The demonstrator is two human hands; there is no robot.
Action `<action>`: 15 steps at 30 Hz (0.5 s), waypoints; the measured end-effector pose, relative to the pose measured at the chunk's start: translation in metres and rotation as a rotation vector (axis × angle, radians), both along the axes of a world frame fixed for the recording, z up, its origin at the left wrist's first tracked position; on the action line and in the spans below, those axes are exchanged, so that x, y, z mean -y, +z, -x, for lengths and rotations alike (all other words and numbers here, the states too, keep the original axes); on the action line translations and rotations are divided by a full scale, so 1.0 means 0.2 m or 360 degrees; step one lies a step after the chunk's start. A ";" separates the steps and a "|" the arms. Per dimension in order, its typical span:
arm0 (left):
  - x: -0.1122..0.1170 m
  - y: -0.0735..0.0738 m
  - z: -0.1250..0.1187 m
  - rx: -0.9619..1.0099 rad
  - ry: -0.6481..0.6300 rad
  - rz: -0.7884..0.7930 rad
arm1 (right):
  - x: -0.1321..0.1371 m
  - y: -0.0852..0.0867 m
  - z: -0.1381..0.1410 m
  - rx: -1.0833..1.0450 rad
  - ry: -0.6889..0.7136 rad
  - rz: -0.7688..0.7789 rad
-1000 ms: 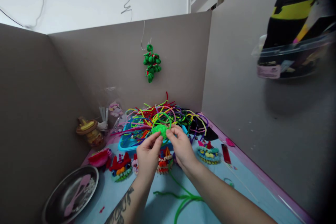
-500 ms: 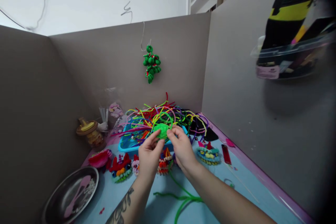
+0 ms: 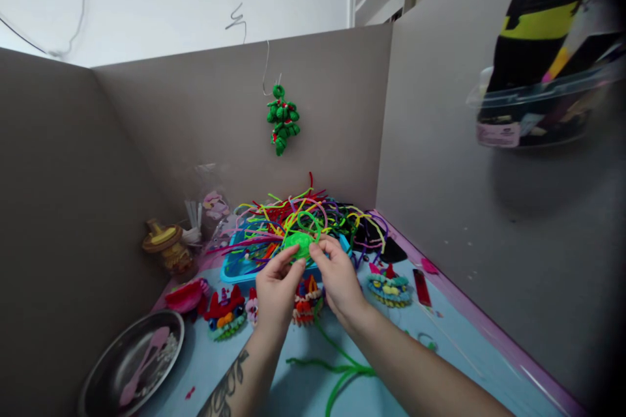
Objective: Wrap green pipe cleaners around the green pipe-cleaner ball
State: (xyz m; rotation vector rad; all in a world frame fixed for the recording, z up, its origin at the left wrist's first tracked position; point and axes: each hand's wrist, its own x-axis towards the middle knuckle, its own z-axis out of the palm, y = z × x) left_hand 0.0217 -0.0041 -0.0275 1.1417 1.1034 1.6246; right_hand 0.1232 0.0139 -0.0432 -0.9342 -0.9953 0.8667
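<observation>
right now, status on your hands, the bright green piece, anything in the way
Left hand, right hand: both holding bright green fuzzy coiled piece. Blue plastic tray of multicoloured fuzzy stems behind it. Nothing visibly blocking the hands.

Lt-blue tbl (image 3: 208,371) has metal pan (image 3: 115,355) at L, blue tray (image 3: 231,273) nr back, green fuzzy stems (image 3: 359,369) nr front.
</observation>
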 end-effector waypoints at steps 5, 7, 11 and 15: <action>0.00 0.00 0.00 0.0026 -0.0030 0.0019 | 0.00 0.00 0.00 -0.0014 -0.0007 0.0004; -0.01 -0.01 0.01 0.0039 -0.0054 0.0034 | 0.00 0.00 0.00 -0.0023 -0.0011 0.0015; -0.01 -0.01 0.01 -0.0002 -0.0068 0.0047 | 0.00 0.00 0.00 -0.0042 -0.0025 0.0019; -0.01 0.00 0.01 -0.0044 -0.0011 0.0051 | 0.00 0.00 0.01 -0.0046 0.0016 0.0015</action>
